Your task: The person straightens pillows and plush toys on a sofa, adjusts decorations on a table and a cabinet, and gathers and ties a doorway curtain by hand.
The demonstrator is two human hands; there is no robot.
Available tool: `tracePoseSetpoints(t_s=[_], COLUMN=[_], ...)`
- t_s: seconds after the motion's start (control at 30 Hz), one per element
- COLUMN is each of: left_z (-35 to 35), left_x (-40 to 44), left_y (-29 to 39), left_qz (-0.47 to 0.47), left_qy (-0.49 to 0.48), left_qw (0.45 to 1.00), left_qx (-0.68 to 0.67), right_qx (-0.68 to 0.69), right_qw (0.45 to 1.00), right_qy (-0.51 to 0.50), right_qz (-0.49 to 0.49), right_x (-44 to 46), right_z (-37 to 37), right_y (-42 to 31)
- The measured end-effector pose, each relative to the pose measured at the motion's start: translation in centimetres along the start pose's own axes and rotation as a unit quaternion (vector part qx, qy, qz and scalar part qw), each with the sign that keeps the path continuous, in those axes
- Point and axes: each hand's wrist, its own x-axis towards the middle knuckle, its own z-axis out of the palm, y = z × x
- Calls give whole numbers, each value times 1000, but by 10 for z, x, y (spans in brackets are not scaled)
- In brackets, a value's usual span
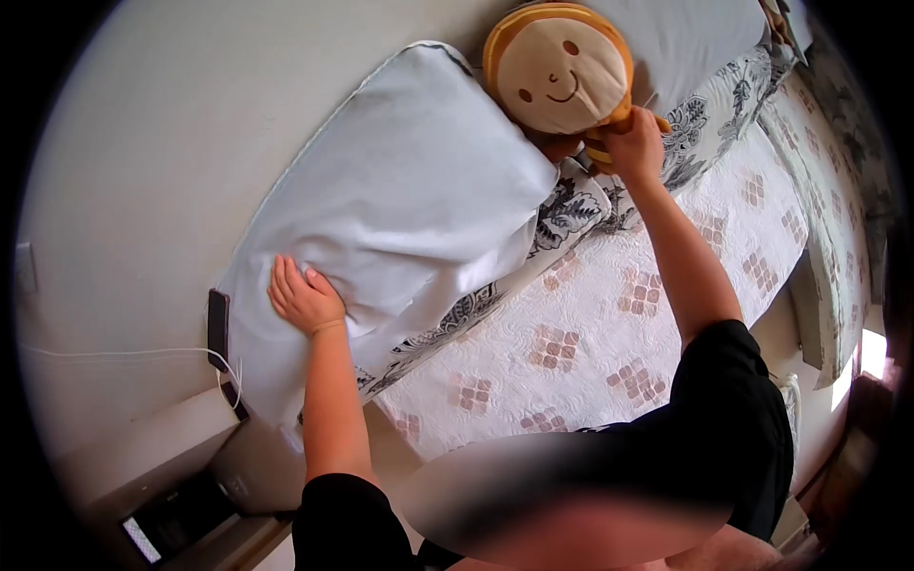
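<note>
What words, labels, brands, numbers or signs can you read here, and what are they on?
None can be read.
Soft toy in the right hand: a smiling face, no lettering visible.
White cloth under the left hand: no lettering visible.
Phone: no readable mark.
Dark object at lower left: any marking is too small and blurred to read.

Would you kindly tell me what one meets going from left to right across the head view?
Pale rectangular wall plate, dark slim phone-like device, left hand, round-faced tan-and-orange plush toy.
</note>
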Motion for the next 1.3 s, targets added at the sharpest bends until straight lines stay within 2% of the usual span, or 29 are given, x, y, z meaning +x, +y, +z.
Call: tracePoseSetpoints(t_s=[0.07, 0.13, 0.2, 0.23, 0.27, 0.33, 0.37, 0.4, 0.47, 0.5, 0.6, 0.63, 0.73, 0.8, 0.83, 0.87, 0.93, 1.0, 1.07, 1.17, 1.23, 1.3], left_z=[-1, 0, -3, -3, -2, -1, 0, 0, 0, -1, 2, 1, -1, 0, -1, -2, -4, -4, -4, 1, -1, 1], left_x=[2, 2, 3, 3, 3, 3, 3, 3, 3, 2, 1, 0, 3, 3, 2, 3, 0, 3, 5, 5, -4, 1], left_y=[2, 2, 3, 3, 2, 2, 1, 1, 1, 1, 0, 1, 3, 2, 0, 1, 2, 3, 2, 2, -1, -1], left_qz=[-5, -7, -6, -5, -4, -5, -5, -5, -10, -12, -7, -7, -10, -13, -10, -8, -10, -1, 4, 3, -2, 2], left_qy=[-9, -7, -8, -7, -6, -1, 0, 2, -3, -7, -5, -8, -3, -2, -2, -4, -11, -12, -11, 0, -6, 1], left_qw=[1000, 1000, 1000, 1000, 1000, 1000, 1000, 1000, 1000, 1000, 1000, 1000, 1000, 1000, 1000, 1000, 1000, 1000, 1000, 1000, 1000, 1000], left_qx=[2, 0, 5, 3, 0, -7, -10, -13, -6, -3, -2, -3, -6, 2, 3, 5, 6, 0, -2, 2, 8, 3], right_qx=[30, 123, 219, 284, 337, 289, 143, -6, 44, -13, 3, -18, 2, 23, 80, 76, 104, 43, -14, -48, -51, 1], right_qw=[999, 991, 965, 952, 932, 939, 967, 972, 960, 942, 924, 930, 926, 983, 994, 996, 977, 967, 973, 971, 973, 972], right_qy=[25, 46, -48, -68, -102, -179, -208, -233, -278, -333, -382, -355, -328, -141, -50, 40, 114, 84, -8, -10, -36, -73], right_qz=[12, 15, 138, 88, 82, 46, 34, 22, 8, 38, 26, 91, 189, 119, 53, -31, -145, -236, -232, -234, -222, -224], right_x=[-3, 3, 14, 25, 35, 44, 41, 38, 36, 41, 54, 51, 30, -2, -16, -24, -26, -6, 16, 33, 32, 30], right_z=[-16, -30, -45, -37, -26, 4, 13, 20, 100, 104, 111, 105, 75, 66, 63, 56, 33, 30, 63, 106, 104, 86], right_y=[10, 1, -35, -34, -37, -41, -49, -61, -11, -14, -11, -21, -41, -45, -42, -39, -55, -75, -82, -75, -77, -76])
